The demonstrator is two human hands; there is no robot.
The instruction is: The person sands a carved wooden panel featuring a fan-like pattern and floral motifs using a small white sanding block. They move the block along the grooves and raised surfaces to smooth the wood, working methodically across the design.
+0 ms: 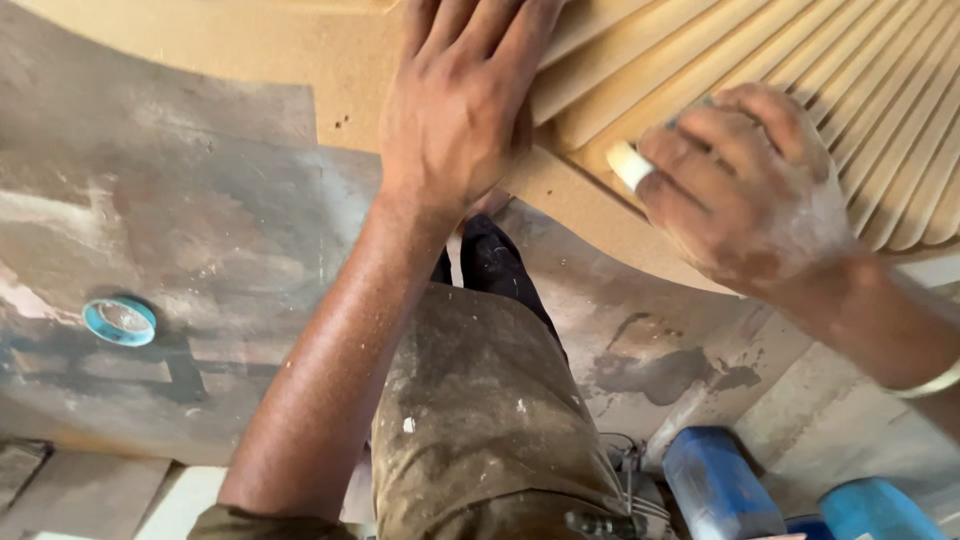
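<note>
A tan fibreboard panel (pixel 300 50) with parallel raised ribs (pixel 880 110) lies across the top of the head view. My left hand (pixel 455 100) rests flat on it, fingers spread, pressing near the panel's curved front edge. My right hand (pixel 745 190), dusted white, is closed around a small white pad or block (pixel 630 165) held against the ribs. A pale band (pixel 930 383) circles my right wrist.
Below the panel is a stained, dusty floor (pixel 180 230) with a teal ring-shaped lid (pixel 120 321) at the left. My dust-covered trouser leg (pixel 480 420) fills the lower middle. Blue containers (pixel 715 485) stand at the lower right beside some wire.
</note>
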